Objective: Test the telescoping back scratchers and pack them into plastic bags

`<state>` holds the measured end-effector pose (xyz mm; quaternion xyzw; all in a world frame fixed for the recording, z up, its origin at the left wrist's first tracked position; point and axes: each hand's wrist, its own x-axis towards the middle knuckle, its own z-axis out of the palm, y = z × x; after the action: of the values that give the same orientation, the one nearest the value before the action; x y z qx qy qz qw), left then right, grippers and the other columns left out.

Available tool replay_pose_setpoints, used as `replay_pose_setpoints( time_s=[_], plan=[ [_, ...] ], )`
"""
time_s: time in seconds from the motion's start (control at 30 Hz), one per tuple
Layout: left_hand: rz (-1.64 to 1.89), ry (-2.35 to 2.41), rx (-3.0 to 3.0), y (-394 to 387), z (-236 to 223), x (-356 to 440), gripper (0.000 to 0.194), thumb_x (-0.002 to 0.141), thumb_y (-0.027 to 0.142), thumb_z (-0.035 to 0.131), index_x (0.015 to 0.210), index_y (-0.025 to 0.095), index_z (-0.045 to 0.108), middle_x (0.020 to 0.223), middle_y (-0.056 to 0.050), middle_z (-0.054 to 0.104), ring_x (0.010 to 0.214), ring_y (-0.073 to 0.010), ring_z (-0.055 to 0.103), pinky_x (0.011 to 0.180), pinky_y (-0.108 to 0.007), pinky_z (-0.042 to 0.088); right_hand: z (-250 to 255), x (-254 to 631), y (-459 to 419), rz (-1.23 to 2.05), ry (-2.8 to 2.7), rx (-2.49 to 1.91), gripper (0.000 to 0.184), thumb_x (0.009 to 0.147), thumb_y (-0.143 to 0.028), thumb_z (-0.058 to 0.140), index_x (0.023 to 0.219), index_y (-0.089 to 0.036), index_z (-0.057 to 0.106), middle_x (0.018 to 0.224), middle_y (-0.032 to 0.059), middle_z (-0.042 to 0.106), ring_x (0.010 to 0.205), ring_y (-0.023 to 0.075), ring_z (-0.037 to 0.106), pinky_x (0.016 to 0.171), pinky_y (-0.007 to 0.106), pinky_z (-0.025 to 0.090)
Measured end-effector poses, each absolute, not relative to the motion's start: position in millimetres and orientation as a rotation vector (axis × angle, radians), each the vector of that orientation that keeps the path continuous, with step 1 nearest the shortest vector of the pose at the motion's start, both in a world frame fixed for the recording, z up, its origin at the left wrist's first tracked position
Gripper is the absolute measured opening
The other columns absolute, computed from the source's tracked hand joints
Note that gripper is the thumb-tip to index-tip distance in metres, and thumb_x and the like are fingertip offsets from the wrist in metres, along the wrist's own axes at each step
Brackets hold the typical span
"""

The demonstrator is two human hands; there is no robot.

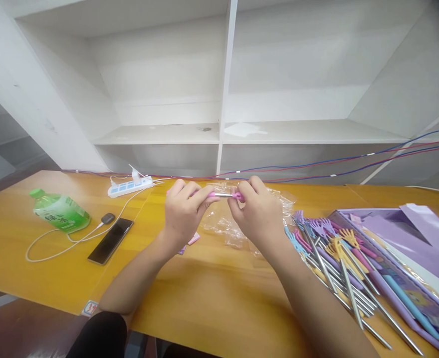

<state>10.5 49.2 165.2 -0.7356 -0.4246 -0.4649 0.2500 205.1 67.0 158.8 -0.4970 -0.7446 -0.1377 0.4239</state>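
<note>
Above the middle of the wooden table (pixel 212 293), my left hand (pixel 184 211) and my right hand (pixel 257 211) meet, both closed in a pinch on one small pink and metal rod-like item (pixel 225 195). The left fingers grip its pink left end, the right fingers its pink right end. Crumpled clear plastic wrap (pixel 225 226) lies on the table just behind and under the hands. A small pink piece (pixel 192 239) lies by my left wrist.
A pile of coloured hand-shaped sticks with metal shafts (pixel 339 268) lies at the right beside an open purple box (pixel 409 248). At the left are a green bottle on its side (pixel 60 211), a black phone (pixel 111 241), a white cable and a power strip (pixel 130 186). White shelves stand behind.
</note>
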Motion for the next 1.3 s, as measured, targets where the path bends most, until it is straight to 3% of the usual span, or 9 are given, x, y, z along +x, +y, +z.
replay_pose_setpoints(
  time_s=[0.27,0.43,0.73,0.87,1.1,1.3],
  plan=[
    [-1.104,-1.11,-2.185,52.0,163.6,15.1,0.02,0.11,0.031,0.056,0.109,0.02,0.073,0.087,-0.005,0.067,0.082,-0.0198,0.045,0.078,-0.033,0.042,162.6,215.0,67.5,-0.35,-2.026,-1.301,0.036,0.108,-0.035,0.046,0.083,-0.018,0.065,0.08,0.0029,0.056,0.06,0.0129,0.033,0.058,0.029,0.018],
    [-1.041,-1.072,-2.198,54.3,160.9,16.0,0.022,0.109,0.036,0.058,0.106,0.021,0.073,0.084,-0.005,0.063,0.082,-0.0197,0.045,0.076,-0.032,0.041,166.8,217.4,68.5,-0.314,-2.119,-1.401,0.045,0.108,-0.04,0.046,0.075,-0.019,0.067,0.064,0.0043,0.056,0.056,0.0145,0.037,0.06,0.032,0.015],
    [-1.087,-1.066,-2.095,67.2,170.7,-6.3,0.016,0.105,0.032,0.064,0.098,0.022,0.075,0.08,-0.004,0.058,0.082,-0.0198,0.041,0.072,-0.031,0.037,164.9,232.3,85.4,-0.366,-2.086,-1.474,0.036,0.102,-0.035,0.053,0.071,-0.021,0.067,0.066,0.0029,0.063,0.057,0.0142,0.038,0.06,0.031,0.014],
    [-1.124,-1.099,-2.045,79.5,185.7,-47.5,0.017,0.106,0.035,0.064,0.103,0.024,0.076,0.082,-0.004,0.063,0.085,-0.021,0.043,0.077,-0.033,0.039,172.0,274.6,105.5,-0.386,-1.959,-1.501,0.045,0.104,-0.043,0.047,0.067,-0.02,0.06,0.071,0.0047,0.063,0.063,0.0149,0.039,0.062,0.031,0.017],
    [-1.113,-1.018,-1.968,88.2,199.5,-90.6,0.016,0.106,0.036,0.064,0.103,0.027,0.076,0.08,-0.003,0.064,0.082,-0.0213,0.045,0.077,-0.035,0.04,179.0,335.8,125.1,-0.427,-1.895,-1.445,0.048,0.103,-0.045,0.044,0.062,-0.02,0.033,0.063,0.002,0.046,0.063,0.0144,0.027,0.063,0.032,0.021],
    [-1.099,-1.033,-1.978,89.4,197.5,-85.8,0.02,0.108,0.038,0.061,0.102,0.026,0.075,0.08,-0.003,0.064,0.08,-0.0212,0.044,0.076,-0.036,0.04,179.5,338.8,123.4,-0.427,-1.906,-1.386,0.05,0.103,-0.044,0.045,0.063,-0.021,0.028,0.061,0.0006,0.039,0.062,0.0143,0.025,0.063,0.032,0.021]
  ],
)
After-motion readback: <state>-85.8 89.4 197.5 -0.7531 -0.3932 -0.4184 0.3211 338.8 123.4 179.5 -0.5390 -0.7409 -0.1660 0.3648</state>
